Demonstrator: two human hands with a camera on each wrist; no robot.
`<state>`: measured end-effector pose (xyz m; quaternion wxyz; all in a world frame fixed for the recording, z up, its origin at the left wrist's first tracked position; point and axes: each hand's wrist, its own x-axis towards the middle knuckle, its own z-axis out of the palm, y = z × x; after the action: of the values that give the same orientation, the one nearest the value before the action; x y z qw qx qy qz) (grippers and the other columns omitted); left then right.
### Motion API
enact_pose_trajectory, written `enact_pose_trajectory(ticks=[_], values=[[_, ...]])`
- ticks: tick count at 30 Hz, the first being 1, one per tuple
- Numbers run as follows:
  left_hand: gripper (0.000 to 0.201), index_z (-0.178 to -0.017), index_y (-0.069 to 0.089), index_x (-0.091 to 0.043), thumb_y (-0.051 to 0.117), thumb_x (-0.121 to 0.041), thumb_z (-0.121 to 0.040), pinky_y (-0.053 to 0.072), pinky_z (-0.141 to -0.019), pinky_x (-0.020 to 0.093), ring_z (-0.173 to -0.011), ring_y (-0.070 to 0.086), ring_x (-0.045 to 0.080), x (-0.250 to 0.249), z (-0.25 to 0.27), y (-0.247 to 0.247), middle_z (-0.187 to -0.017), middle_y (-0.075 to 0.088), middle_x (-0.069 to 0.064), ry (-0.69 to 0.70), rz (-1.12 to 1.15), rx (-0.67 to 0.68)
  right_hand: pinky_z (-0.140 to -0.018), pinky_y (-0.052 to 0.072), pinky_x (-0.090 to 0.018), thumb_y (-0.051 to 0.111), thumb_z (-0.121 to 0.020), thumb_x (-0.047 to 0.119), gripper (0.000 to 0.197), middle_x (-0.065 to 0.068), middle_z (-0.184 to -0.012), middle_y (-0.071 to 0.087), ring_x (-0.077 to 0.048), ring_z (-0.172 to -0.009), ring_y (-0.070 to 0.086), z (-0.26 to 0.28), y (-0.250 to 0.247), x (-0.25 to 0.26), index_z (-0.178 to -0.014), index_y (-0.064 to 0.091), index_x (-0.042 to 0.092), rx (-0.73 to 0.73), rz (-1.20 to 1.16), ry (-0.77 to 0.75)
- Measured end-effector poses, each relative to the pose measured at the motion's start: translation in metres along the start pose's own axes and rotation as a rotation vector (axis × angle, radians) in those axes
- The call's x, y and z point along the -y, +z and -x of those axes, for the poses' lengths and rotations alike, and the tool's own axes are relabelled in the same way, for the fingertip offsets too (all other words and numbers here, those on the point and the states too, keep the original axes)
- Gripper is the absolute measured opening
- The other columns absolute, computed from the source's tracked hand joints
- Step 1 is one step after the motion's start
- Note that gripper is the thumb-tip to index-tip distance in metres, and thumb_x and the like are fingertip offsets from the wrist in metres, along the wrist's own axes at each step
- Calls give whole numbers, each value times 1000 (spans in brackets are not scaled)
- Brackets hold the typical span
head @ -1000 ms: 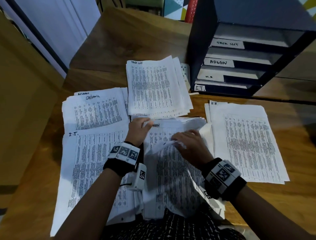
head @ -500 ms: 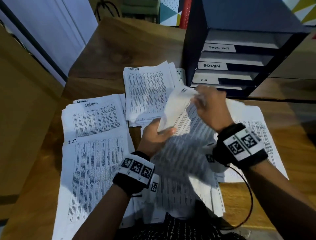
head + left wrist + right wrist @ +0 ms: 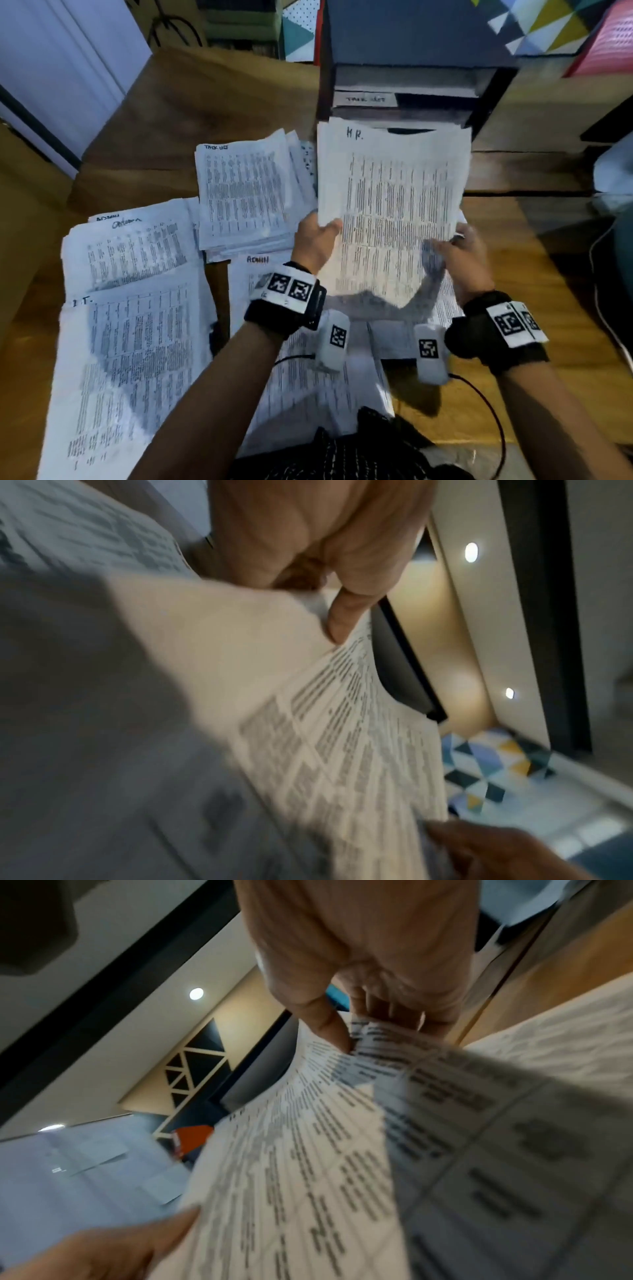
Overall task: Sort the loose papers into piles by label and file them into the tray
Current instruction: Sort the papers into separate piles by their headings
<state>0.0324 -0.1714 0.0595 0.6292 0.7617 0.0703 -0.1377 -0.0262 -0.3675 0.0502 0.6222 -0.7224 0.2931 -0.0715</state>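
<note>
I hold a stack of printed sheets marked "H.R." [image 3: 394, 205] upright above the table, its top edge in front of the black filing tray [image 3: 404, 75]. My left hand [image 3: 317, 236] pinches its lower left edge, thumb on the front. My right hand [image 3: 455, 248] pinches the lower right edge. The wrist views show each thumb pressed on the paper [image 3: 342, 723] [image 3: 325, 1137]. On the table lie piles labelled "TASK LIST" [image 3: 246, 192], "ADMIN" [image 3: 130, 250] and "I.T." [image 3: 126, 359]. Another sheet marked "ADMIN" [image 3: 260, 267] lies under my left wrist.
The tray's top slot carries a "TASK LIST" label [image 3: 364, 99]; lower slots are hidden behind the held stack. The wooden table [image 3: 548, 308] shows bare at the right. A white cable [image 3: 603, 308] runs along its right edge. A white wall panel [image 3: 61, 68] stands at the left.
Both hands have lifted the H.R. stack off the right side of the table and raised it upright toward the tray. The sheet folded over earlier now stands flat.
</note>
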Motion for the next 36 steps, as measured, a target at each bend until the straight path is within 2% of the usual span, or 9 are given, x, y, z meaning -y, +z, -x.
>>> enact_pose_trajectory(ticks=[2,5,8,12,15,21,27,31,36], values=[[33,-122,51,0,48,0,-89,44,-92,31,-111,57,30,15,-6,27,-122,59,17,-59,-77,58,-85,47,-40,53,-85,-7,26,-20,-112,59,-27,-99,57,-14,-22,-10,-93,49,17,-81,66,12],[40,-127,42,-5,40,3,-88,42,-84,27,-112,54,31,33,-5,62,-126,55,16,-130,-224,104,-75,45,-39,51,-85,-9,21,-28,-111,56,-35,-99,56,-31,-46,-28,-103,49,2,-124,303,-2],[53,-140,29,-11,36,4,-90,41,-91,31,-117,51,34,44,-1,85,-131,52,17,-195,-329,140,-71,37,-31,49,-87,-7,27,-33,-113,55,-38,-98,56,-45,-59,-44,-114,46,-12,-139,459,32],[53,-140,26,-6,42,0,-90,43,-93,29,-116,52,33,56,0,101,-130,52,18,-216,-450,120,-84,41,-37,48,-86,-5,38,-24,-120,49,-31,-104,49,-53,-61,-60,-123,41,-1,-175,552,133],[62,-144,19,-4,46,-2,-87,30,-110,36,-131,33,34,57,5,110,-143,29,20,-169,-523,40,-104,27,-48,54,-83,4,50,-22,-137,31,-37,-128,28,-50,-56,-65,-130,35,2,-184,755,270],[74,-145,3,1,49,-12,-89,9,-116,38,-142,7,34,54,16,120,-152,4,21,-224,-594,75,-105,24,-49,55,-86,11,55,-19,-142,28,-36,-130,24,-38,-43,-66,-136,31,3,10,840,207],[52,-140,29,-2,47,-6,-91,34,-99,24,-130,39,28,39,3,91,-142,37,16,-87,-394,34,-108,20,-52,58,-87,15,58,-17,-146,25,-35,-134,22,-26,-18,-40,-138,33,7,-57,851,-6],[39,-130,44,-1,45,-3,-91,36,-97,23,-125,45,26,27,-5,48,-135,47,15,19,-354,-81,-111,25,-44,56,-87,9,49,-15,-142,29,-30,-131,31,-6,25,-22,-133,43,8,137,715,-218],[33,-120,54,-2,45,-3,-89,36,-96,28,-120,47,29,43,-16,-30,-131,48,16,-14,-527,-217,-96,40,-34,53,-87,7,31,-17,-129,41,-31,-114,47,27,85,-14,-117,56,3,391,726,-342]])
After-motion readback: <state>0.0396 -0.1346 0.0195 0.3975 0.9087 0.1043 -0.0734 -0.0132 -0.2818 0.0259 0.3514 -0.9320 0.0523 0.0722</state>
